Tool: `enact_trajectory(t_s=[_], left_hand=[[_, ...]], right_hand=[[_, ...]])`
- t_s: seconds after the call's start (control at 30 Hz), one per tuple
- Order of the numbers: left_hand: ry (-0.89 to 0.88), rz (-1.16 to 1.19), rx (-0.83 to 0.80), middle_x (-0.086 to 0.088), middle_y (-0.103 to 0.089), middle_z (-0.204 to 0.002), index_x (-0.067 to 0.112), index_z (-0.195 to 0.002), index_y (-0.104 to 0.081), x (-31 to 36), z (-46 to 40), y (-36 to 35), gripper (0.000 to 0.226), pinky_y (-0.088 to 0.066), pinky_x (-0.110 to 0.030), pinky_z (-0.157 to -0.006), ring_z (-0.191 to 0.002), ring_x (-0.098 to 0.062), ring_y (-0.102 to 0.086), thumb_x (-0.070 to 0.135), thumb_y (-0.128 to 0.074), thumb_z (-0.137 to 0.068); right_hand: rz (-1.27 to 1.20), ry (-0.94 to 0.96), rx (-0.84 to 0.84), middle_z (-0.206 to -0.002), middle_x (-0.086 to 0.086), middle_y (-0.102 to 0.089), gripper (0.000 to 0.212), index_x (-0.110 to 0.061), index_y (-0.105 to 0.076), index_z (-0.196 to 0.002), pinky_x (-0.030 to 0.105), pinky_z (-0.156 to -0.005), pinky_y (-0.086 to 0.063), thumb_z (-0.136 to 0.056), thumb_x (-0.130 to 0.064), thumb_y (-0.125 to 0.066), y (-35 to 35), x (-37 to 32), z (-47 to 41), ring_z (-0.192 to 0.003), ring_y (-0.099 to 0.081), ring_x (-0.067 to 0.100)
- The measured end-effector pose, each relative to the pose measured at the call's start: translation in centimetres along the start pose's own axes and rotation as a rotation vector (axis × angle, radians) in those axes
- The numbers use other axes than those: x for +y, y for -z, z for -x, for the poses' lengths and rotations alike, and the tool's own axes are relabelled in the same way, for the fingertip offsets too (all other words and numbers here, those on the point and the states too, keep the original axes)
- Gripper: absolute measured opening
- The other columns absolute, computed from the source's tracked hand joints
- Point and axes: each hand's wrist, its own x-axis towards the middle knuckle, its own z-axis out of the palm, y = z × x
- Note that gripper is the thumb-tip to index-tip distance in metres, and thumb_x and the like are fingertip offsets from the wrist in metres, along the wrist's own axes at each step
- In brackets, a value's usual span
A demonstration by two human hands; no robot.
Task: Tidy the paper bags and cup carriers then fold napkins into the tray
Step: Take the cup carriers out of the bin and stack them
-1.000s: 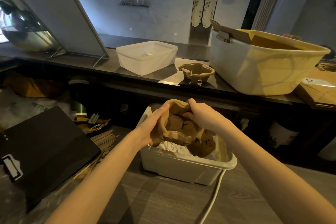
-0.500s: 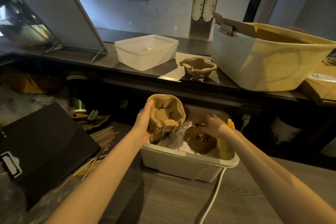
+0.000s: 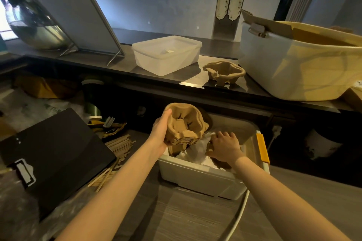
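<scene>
Two hands busy, cup-carrier tidy about midway, napkins not started
Left hand (image 3: 159, 133) grips stack of cup carriers (image 3: 185, 126) tilted above white bin (image 3: 197, 177); right hand (image 3: 225, 147) reaches palm-down into bin, fingers curled onto another carrier among white paper, grip partly hidden; one loose carrier (image 3: 224, 72) on counter beside clear tray (image 3: 166, 55); bags sit in large tub (image 3: 299, 60); napkin folding looks untouched

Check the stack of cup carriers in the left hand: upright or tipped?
Tipped. The left hand holds the stack of cup carriers above the white bin with its open cups turned toward the camera.
</scene>
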Motion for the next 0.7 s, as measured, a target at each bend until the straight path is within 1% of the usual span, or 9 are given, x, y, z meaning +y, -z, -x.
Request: enact_trajectory(t_s=[0.1,0.17,0.27,0.37,0.43,0.5,0.57,0.63,0.7], left_hand=[[0.004,0.001,-0.005,-0.011,-0.058,-0.116,0.023,-0.129,-0.047,0.1,0.1,0.0,0.05,-0.051,-0.04,-0.084,-0.103,-0.026,-0.057,0.052,-0.049,-0.088],[0.011,-0.003,-0.004,-0.011,-0.058,-0.117,0.023,-0.13,-0.046,0.1,0.2,0.0,0.051,-0.051,-0.038,-0.081,-0.102,-0.026,-0.058,0.052,-0.05,-0.088],[0.026,-0.014,-0.001,-0.012,-0.059,-0.117,0.022,-0.131,-0.046,-0.1,0.4,0.0,0.053,-0.052,-0.036,-0.077,-0.102,-0.026,-0.058,0.052,-0.051,-0.087],[0.032,-0.013,-0.003,-0.011,-0.059,-0.118,0.022,-0.131,-0.046,-0.2,0.6,-0.2,0.052,-0.051,-0.035,-0.07,-0.101,-0.026,-0.058,0.051,-0.051,-0.087],[0.033,-0.015,-0.004,-0.011,-0.058,-0.119,0.023,-0.132,-0.045,-0.2,0.7,-0.3,0.053,-0.051,-0.034,-0.068,-0.102,-0.026,-0.058,0.051,-0.051,-0.087],[0.031,-0.026,0.004,-0.011,-0.057,-0.119,0.024,-0.132,-0.045,-0.2,0.8,-0.4,0.053,-0.05,-0.035,-0.068,-0.103,-0.027,-0.057,0.052,-0.051,-0.087],[0.039,-0.035,0.009,-0.011,-0.056,-0.119,0.024,-0.131,-0.045,0.0,0.8,-0.6,0.052,-0.05,-0.036,-0.07,-0.104,-0.027,-0.056,0.052,-0.051,-0.087],[0.047,-0.036,0.013,-0.011,-0.056,-0.12,0.024,-0.131,-0.045,0.1,0.8,-0.7,0.053,-0.05,-0.036,-0.071,-0.104,-0.027,-0.055,0.053,-0.051,-0.087],[0.043,-0.043,0.034,-0.012,-0.055,-0.12,0.023,-0.132,-0.044,0.2,0.8,-0.9,0.055,-0.05,-0.037,-0.07,-0.103,-0.027,-0.055,0.054,-0.05,-0.087]], right_hand=[[0.037,-0.034,0.031,-0.14,0.005,-0.045,0.062,-0.016,-0.042,-0.137,0.042,-0.109,-0.026,-0.092,-0.057,-0.04,0.1,-0.1,0.2,-0.129,-0.041,0.026],[0.047,-0.054,0.059,-0.139,0.007,-0.045,0.059,-0.014,-0.042,-0.137,0.041,-0.108,-0.026,-0.094,-0.053,-0.037,0.6,-0.1,0.4,-0.128,-0.042,0.026],[0.046,-0.08,0.108,-0.139,0.009,-0.045,0.058,-0.012,-0.038,-0.139,0.038,-0.105,-0.031,-0.094,-0.048,-0.04,1.7,-0.1,0.6,-0.128,-0.042,0.027],[0.077,-0.125,0.137,-0.131,0.01,-0.05,0.051,-0.015,-0.036,-0.138,0.037,-0.099,-0.038,-0.093,-0.037,-0.046,2.8,0.2,0.9,-0.122,-0.048,0.028],[0.15,-0.149,0.113,-0.13,0.01,-0.051,0.044,-0.018,-0.042,-0.135,0.036,-0.097,-0.039,-0.094,-0.034,-0.047,3.9,0.6,1.2,-0.121,-0.048,0.028],[0.172,-0.176,0.074,-0.129,0.008,-0.049,0.036,-0.018,-0.052,-0.127,0.035,-0.096,-0.04,-0.094,-0.03,-0.05,5.1,1.2,1.7,-0.12,-0.048,0.026],[0.054,-0.196,0.091,-0.123,0.006,-0.049,0.028,-0.017,-0.058,-0.119,0.033,-0.086,-0.045,-0.092,-0.025,-0.054,6.5,1.9,2.5,-0.11,-0.054,0.023],[-0.111,-0.167,0.19,-0.117,0.004,-0.05,0.023,-0.017,-0.061,-0.113,0.03,-0.077,-0.05,-0.091,-0.022,-0.057,7.9,2.5,3.7,-0.096,-0.06,0.02],[-0.246,-0.117,0.308,-0.112,0.002,-0.051,0.022,-0.018,-0.063,-0.112,0.026,-0.072,-0.052,-0.092,-0.023,-0.058,9.1,3.1,5.1,-0.086,-0.059,0.016]])
